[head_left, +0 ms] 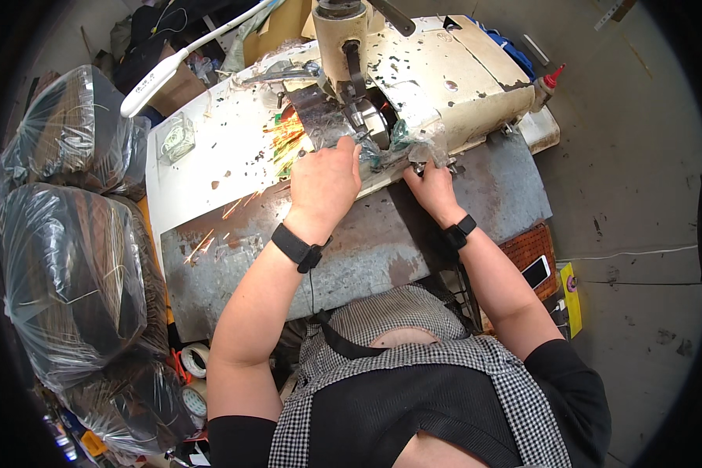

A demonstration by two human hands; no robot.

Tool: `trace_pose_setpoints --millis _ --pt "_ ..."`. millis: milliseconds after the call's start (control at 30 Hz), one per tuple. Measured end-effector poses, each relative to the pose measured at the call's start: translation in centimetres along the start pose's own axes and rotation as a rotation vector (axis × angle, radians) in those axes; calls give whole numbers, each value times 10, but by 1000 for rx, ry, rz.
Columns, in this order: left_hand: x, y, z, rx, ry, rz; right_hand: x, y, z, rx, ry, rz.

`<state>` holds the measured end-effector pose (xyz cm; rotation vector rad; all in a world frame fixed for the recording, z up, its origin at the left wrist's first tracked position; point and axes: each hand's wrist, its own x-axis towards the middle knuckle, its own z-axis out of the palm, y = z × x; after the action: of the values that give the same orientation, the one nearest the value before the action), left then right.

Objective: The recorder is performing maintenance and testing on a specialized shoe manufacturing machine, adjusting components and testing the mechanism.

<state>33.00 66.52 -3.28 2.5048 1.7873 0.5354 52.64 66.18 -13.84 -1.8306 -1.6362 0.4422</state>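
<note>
My left hand [327, 183] is closed at the front of a cream-coloured bench machine [476, 86], beside its round metal working part [374, 123]. A thin dark piece shows near its thumb, but what the fingers hold is hidden. My right hand [432, 191] pinches a small metal knob [418, 166] low on the machine's front. Orange and yellow streaks that look like sparks [288, 142] spray out left of the metal part. Crumpled clear plastic [427, 150] covers the machine's front just above my right hand.
Dark scraps litter the white tabletop [191, 183]. A lamp arm [152, 82] reaches in from the upper left. Plastic-wrapped bundles [74, 273] are stacked at left. A red-tipped bottle [546, 87] stands at the machine's right end; a phone [536, 272] lies below right.
</note>
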Motion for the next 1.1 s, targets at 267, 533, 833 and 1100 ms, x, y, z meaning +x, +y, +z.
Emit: trace_pose_setpoints --millis 267,533,833,1100 --pt "1 -1 1 -12 24 19 -20 -9 2 298 171 25" --pt "-1 -2 2 -7 11 9 -17 -9 19 765 73 478" --pt "0 0 1 -12 4 5 -13 8 45 591 248 430" --pt "0 -1 1 -25 19 9 -12 12 52 618 283 413"
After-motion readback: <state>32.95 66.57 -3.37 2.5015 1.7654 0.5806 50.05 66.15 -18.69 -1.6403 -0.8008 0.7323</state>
